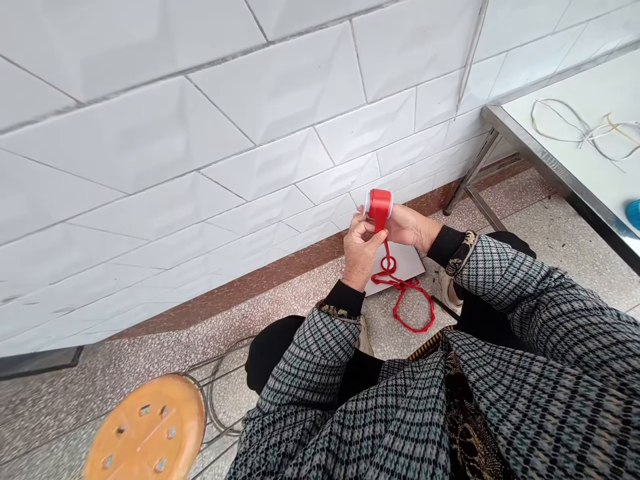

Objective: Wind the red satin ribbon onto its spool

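Note:
A spool of red ribbon [381, 203] with white end rims is held up in front of the wall. My right hand [404, 225] is closed around its right side; the fingers behind it are partly hidden. My left hand [361, 248] pinches the flat ribbon just below the spool, thumb in front. Under my hands, a twisted red cord [396, 283] hangs down, forming a small loop and then a larger loop near the floor. Whether the cord is one piece with the ribbon is hidden by my fingers.
Beneath the cord lies a pale flat board [407, 261] on the speckled floor. White wall tiles [280, 107] rise ahead. An orange round stool [147, 430] stands at lower left. A metal-edged table [550, 163] at right bears white cable [583, 133] and a blue object [634, 213].

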The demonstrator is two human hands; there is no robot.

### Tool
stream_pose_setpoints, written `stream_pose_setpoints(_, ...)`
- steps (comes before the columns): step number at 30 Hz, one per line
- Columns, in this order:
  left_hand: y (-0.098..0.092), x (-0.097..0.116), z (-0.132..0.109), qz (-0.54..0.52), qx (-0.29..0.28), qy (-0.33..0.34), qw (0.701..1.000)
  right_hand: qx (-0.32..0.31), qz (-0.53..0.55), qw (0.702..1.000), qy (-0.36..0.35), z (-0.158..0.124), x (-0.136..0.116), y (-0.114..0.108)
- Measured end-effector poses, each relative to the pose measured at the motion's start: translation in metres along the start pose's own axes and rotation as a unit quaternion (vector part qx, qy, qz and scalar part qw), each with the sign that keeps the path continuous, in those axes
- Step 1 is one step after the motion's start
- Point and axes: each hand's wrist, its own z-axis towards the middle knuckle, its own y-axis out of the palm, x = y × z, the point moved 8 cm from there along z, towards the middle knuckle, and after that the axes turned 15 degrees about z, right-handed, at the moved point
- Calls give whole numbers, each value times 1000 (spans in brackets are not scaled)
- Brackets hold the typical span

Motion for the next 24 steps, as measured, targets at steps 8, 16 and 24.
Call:
stream_pose_setpoints(8, -18, 13, 0, 153, 73, 31, 985, 32, 5, 999, 12, -3, 3, -1)
stream_pose_setpoints(16, -14, 32, 1, 226, 26, 151, 962, 76, 5, 997, 32, 3, -1, -18)
stream_pose_setpoints(24, -8, 13, -2, 111, -2, 60, 992, 93, -14, 994, 50, 10, 1, -28)
